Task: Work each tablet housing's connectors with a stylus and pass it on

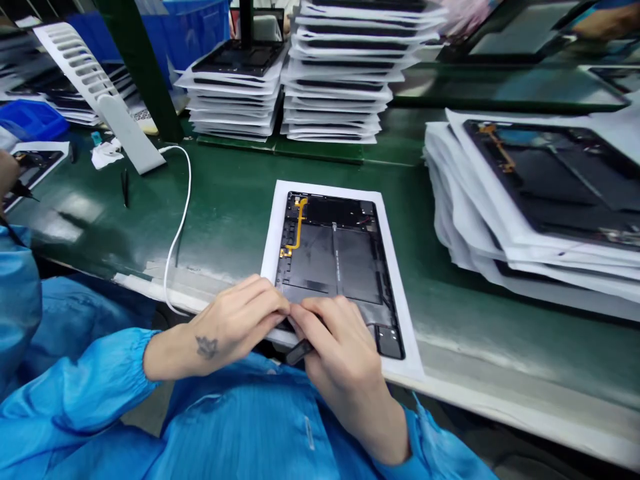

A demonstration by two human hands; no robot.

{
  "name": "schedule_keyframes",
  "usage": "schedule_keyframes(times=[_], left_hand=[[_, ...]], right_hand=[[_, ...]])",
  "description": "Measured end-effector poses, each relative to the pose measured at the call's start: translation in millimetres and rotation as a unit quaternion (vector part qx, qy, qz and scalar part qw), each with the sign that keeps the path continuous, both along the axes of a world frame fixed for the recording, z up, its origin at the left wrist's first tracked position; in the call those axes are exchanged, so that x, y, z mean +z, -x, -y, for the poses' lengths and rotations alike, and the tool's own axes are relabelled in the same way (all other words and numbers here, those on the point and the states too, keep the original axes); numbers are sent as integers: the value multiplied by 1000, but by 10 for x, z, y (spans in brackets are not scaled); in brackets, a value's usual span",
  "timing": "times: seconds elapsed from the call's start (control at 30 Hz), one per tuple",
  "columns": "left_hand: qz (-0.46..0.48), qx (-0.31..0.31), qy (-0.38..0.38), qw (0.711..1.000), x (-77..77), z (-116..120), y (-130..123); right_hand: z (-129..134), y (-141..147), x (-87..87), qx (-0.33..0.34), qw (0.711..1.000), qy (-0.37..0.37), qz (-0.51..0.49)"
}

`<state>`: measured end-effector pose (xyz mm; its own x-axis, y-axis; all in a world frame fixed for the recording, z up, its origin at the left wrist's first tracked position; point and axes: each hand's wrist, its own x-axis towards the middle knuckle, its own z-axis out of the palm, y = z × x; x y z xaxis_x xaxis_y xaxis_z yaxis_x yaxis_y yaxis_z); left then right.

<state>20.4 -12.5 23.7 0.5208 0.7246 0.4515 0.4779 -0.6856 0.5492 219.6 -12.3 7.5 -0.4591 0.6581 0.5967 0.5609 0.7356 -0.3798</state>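
Note:
An open black tablet housing (pixel 335 247) lies on a white sheet (pixel 400 313) on the green mat, with a yellow flex cable (pixel 299 227) at its upper left. My left hand (pixel 235 323) curls over the housing's near edge, its fingertips meeting my right hand (pixel 340 353). A short black tool (pixel 299 353) sticks out from under my right fingers, and my right hand grips it. The tool's tip is hidden by my fingers. Both blue sleeves end in elastic cuffs.
Tall stacks of tablet housings interleaved with white sheets (pixel 530 213) stand right and ahead. A white cable (pixel 181 220) crosses the green mat (pixel 225 200) to a white stand (pixel 127 133). At far left, a co-worker's hand (pixel 7 175) holds a dark tool.

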Motion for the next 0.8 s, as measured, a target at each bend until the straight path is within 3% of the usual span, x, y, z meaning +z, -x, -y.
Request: schedule_keyframes(times=[0.23, 0.6, 0.8], left_hand=[[82, 101, 90, 987, -31, 42, 49], [85, 89, 49, 991, -51, 38, -33], [44, 94, 20, 994, -23, -7, -34]], right_hand=[[-40, 35, 7, 27, 993, 91, -72], [-68, 38, 16, 33, 989, 102, -99], [-66, -34, 1, 29, 995, 64, -69]])
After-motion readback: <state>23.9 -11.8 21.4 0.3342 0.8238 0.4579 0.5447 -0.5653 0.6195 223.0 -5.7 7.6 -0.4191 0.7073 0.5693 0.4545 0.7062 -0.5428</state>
